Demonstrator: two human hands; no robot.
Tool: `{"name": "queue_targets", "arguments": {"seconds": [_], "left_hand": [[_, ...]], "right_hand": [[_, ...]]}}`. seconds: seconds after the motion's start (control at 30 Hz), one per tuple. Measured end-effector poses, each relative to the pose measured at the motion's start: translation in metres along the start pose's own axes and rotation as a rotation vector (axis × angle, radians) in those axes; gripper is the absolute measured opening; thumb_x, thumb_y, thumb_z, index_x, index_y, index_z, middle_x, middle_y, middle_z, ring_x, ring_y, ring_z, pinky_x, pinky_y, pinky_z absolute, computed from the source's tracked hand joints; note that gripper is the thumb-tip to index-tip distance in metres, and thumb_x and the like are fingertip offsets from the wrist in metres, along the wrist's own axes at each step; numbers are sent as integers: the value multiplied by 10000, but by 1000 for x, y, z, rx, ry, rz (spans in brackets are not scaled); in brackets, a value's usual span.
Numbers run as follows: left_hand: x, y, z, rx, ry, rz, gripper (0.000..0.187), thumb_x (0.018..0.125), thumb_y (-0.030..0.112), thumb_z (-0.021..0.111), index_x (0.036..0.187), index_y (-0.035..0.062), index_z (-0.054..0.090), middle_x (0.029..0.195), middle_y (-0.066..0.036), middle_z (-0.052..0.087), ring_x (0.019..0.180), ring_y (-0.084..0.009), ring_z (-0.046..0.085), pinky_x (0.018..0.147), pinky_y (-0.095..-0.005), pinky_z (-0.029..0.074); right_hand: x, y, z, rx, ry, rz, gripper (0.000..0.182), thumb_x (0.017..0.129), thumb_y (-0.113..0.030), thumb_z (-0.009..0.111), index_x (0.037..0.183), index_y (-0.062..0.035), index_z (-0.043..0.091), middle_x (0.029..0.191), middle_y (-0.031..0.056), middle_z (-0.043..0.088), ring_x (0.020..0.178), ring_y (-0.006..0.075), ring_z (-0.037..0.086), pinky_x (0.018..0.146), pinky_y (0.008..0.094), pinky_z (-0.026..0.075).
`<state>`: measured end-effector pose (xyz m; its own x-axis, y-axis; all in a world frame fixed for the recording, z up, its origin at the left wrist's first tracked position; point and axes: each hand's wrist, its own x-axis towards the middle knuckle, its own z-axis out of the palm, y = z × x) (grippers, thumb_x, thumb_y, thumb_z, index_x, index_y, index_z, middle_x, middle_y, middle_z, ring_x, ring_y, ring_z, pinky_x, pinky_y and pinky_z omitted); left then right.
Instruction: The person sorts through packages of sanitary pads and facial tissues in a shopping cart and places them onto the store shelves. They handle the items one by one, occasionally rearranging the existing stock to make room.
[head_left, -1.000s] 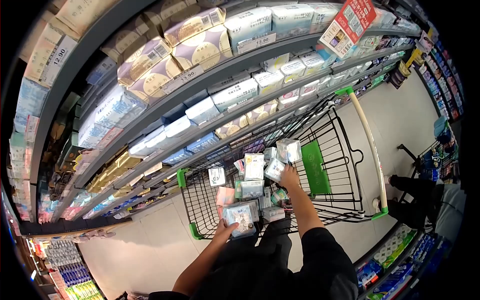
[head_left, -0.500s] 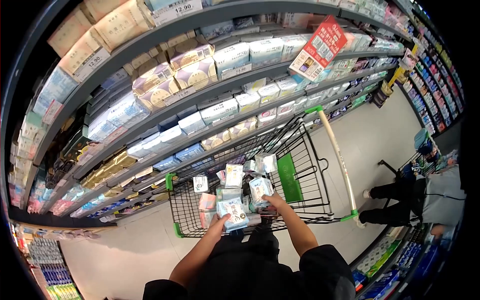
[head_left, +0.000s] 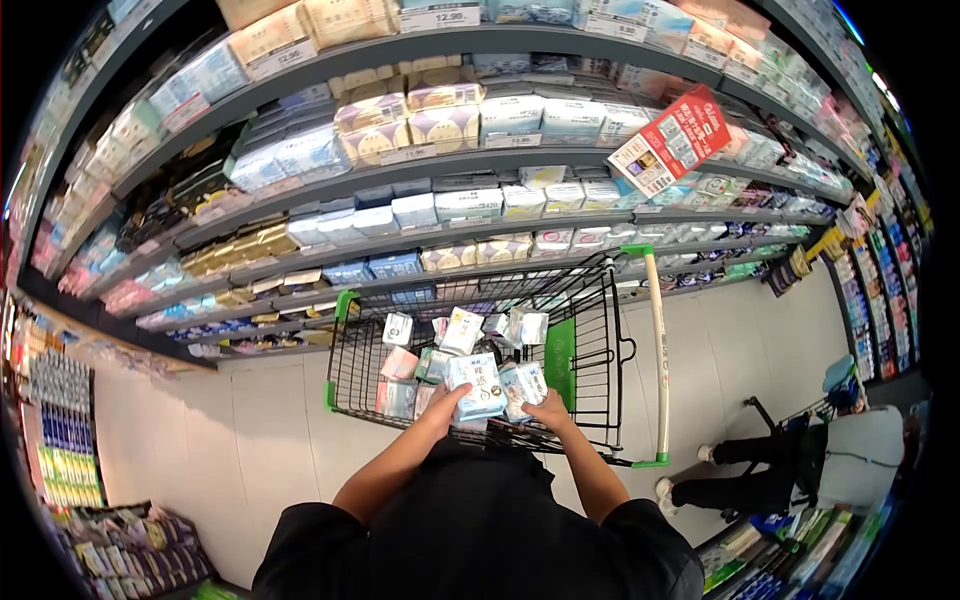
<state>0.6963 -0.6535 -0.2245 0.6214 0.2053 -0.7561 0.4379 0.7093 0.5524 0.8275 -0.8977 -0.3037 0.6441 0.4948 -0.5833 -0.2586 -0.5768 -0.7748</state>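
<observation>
In the head view, my left hand (head_left: 440, 412) grips a light-blue soft pack with dark printed characters (head_left: 478, 385), its thumb on the front. A second light-blue pack (head_left: 522, 386), tilted beside the first, is in my right hand (head_left: 547, 410), with the thumb over its lower right corner. Both packs are over the basket of a black wire shopping cart (head_left: 612, 400). Beneath and behind them lie several loose packs, among them a white and yellow one (head_left: 462, 330), a small white one (head_left: 397, 329) and a pink one (head_left: 399, 363).
Long shelves (head_left: 330, 190) filled with wrapped packs run behind the cart. A red promotional sign (head_left: 690, 140) sticks out from them. The cart's pale handle (head_left: 659, 350) is on the right. Beyond it, a person (head_left: 850, 460) stands by another cart. Stocked goods (head_left: 130, 550) sit at lower left.
The view has shifted, turning the cart and shelves more level. Both hands still hold their packs, which are now closer together, side by side.
</observation>
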Motion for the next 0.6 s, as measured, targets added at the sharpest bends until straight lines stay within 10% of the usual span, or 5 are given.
{"name": "queue_targets", "arguments": {"seconds": [0.6], "left_hand": [[29,-26,-18,122,168,110,591,811,237,738,1262,-35,472,1146,-135,615,993,-235,624,814,-377,511]], "right_hand": [[53,52,-2,-414,25,-96,857,628,-466,770,1288,-5,475,1249,228,521,1140,417,505,996,453,410]]}}
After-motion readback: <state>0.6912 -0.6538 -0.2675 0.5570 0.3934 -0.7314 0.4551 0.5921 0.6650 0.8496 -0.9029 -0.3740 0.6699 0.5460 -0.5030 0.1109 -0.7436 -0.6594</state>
